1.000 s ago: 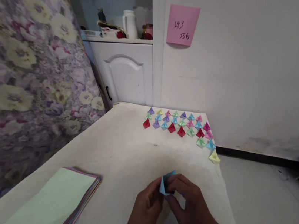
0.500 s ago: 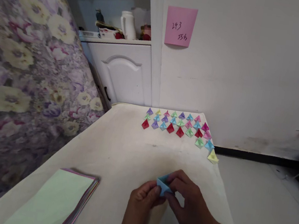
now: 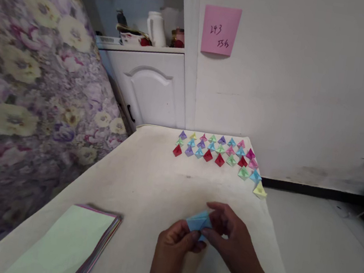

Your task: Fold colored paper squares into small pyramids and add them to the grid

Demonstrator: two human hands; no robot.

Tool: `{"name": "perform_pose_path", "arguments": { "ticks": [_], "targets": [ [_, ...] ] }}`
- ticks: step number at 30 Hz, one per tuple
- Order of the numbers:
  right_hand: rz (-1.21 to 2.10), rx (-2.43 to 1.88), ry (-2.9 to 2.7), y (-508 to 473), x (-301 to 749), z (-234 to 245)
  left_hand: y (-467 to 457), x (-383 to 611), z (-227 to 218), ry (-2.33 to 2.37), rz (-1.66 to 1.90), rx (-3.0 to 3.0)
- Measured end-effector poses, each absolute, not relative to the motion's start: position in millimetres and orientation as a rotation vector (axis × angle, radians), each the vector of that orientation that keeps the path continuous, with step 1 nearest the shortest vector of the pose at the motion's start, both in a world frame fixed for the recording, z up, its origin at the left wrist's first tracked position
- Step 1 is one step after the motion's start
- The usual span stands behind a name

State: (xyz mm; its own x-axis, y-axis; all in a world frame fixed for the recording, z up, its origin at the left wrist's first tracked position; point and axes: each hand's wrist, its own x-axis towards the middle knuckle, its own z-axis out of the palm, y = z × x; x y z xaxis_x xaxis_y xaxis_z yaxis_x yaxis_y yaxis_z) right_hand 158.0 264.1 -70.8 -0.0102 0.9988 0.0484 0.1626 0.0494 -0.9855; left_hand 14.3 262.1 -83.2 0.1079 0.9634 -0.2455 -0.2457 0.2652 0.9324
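A small folded piece of blue paper [image 3: 197, 221] is held above the near part of the table, with crease lines across its face. My left hand [image 3: 176, 241] pinches its lower left part between thumb and fingers. From the right, my right hand [image 3: 227, 232] reaches its right edge; the thumb touches the paper, while the index finger is lifted and curved above it. Farther back, several small folded paper shapes [image 3: 208, 156] in red, blue, green, purple, pink and yellow lie in rows.
A stack of coloured paper [image 3: 64, 240], pale green on top, lies at the table's left front. The cream-covered table [image 3: 149, 172] meets a white wall bearing a pink note [image 3: 220, 30]. A floral curtain [image 3: 35, 110] hangs left, beside a white cabinet [image 3: 151, 91].
The blue paper has been turned so a flatter, creased face shows instead of an open pocket. My right index finger has lifted from its top edge.
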Motion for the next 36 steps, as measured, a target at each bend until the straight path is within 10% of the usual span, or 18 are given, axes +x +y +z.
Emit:
{"name": "perform_pose_path", "arguments": {
  "ticks": [36],
  "targets": [
    [1.168,-1.305,-1.28,291,190,-68,289,47,-82,0.985,0.887,1.017]
  ]
}}
